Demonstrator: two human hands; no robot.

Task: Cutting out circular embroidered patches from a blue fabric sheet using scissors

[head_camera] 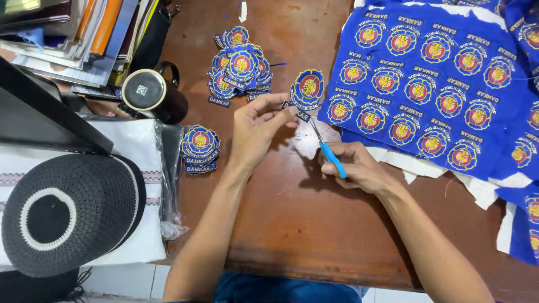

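Observation:
My left hand (257,126) pinches a round blue embroidered patch (307,88) with a yellow and red emblem, held just above the brown wooden table (292,213). My right hand (353,167) grips small blue-handled scissors (328,150), their blades pointing up toward the patch's lower edge. A large blue fabric sheet (443,73) with rows of the same uncut emblems lies to the right of both hands.
A pile of cut patches (240,64) lies beyond my left hand and a smaller stack (200,147) sits at the left. A black mug (152,92), stacked papers (84,31), a black and white knitted cap (64,213) and white backing scraps (426,165) surround them.

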